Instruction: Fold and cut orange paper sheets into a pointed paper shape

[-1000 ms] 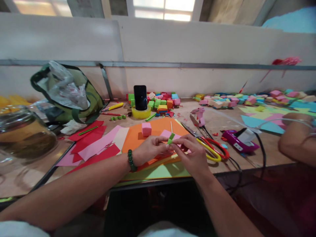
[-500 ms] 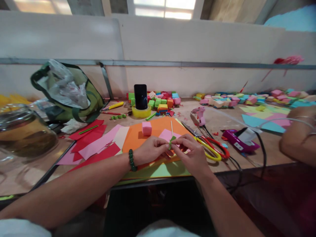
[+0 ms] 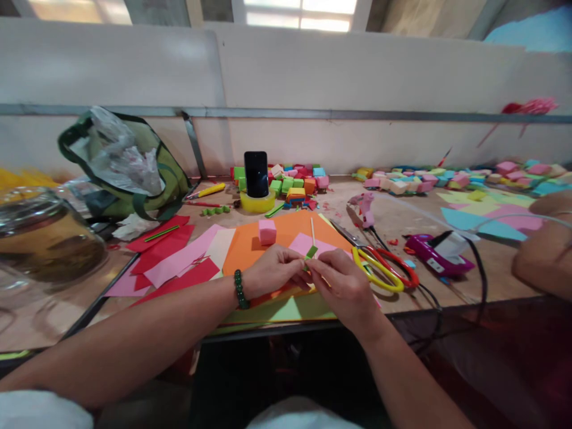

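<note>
My left hand (image 3: 279, 269) and my right hand (image 3: 342, 285) meet above the orange paper (image 3: 243, 245). Between their fingertips is a small folded green paper strip (image 3: 311, 252), pinched from both sides; the fingers hide its lower part. A green bead bracelet circles my left wrist. Just beyond my left hand stands a pink paper cube (image 3: 267, 232). Behind the strip, a thin pale stick (image 3: 313, 229) lies over a pink paper sheet (image 3: 298, 241). Scissors (image 3: 379, 265) with yellow and red handles lie right beside my right hand.
A phone (image 3: 256, 174) stands in a yellow tape roll (image 3: 258, 201), before a pile of coloured paper cubes (image 3: 292, 182). To the right are a pink glue gun (image 3: 364, 208), a purple device (image 3: 438, 256) and another person's arm (image 3: 545, 256). A glass jar (image 3: 44, 244) and green bag (image 3: 172, 179) stand left.
My right fingers have shifted and curled in closer around the green strip, whose visible part has turned slightly. My left hand stays nearly in place.
</note>
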The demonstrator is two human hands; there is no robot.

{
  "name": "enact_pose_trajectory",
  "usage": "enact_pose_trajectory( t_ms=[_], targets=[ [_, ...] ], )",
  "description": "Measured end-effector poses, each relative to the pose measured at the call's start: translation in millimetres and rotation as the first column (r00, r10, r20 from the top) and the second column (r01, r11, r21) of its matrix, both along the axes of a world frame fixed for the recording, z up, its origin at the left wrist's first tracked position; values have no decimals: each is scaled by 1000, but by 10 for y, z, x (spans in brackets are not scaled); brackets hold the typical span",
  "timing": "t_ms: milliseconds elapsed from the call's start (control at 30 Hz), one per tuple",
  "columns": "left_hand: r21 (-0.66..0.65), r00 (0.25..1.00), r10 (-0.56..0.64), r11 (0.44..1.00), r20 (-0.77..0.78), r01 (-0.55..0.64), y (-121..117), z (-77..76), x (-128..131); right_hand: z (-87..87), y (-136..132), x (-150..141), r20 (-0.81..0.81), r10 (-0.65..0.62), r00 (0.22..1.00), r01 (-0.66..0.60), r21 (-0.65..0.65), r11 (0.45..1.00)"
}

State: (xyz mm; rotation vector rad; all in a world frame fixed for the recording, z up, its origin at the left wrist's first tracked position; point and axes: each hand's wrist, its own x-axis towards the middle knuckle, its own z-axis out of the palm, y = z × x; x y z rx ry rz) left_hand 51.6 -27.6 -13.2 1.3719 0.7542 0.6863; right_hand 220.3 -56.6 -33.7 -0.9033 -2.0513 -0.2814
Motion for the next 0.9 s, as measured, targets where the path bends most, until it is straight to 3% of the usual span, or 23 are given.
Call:
enact_pose_trajectory(
  t_ms=[167,367,433,533,600,733,900],
  targets=[
    [-17,998,2,1000,63,-1,10,-21,-8,-12,6,12,-18,43,999,-44,-70,997],
    [57,995,-26,998,97,20,48,-43,-35,33,-56,52,-261,97,960,-166,-256,952],
    [72,995,-52,996,80,46,48,-35,-36,44,-61,58,-392,68,917,-201,-309,930],
    [114,996,-77,991,43,71,30,-27,-30,39,-37,47,-627,-43,778,-264,-388,883],
    [174,995,-95,981,15,91,10,-31,-24,30,-15,37,-697,-90,711,-328,-442,835],
    [291,992,-128,948,-12,126,-29,-45,-19,31,1,32,-655,-101,749,-343,-513,787],
    [207,993,-114,972,-16,115,-43,-49,-10,62,-23,25,-582,-83,809,-295,-523,800]
  ],
)
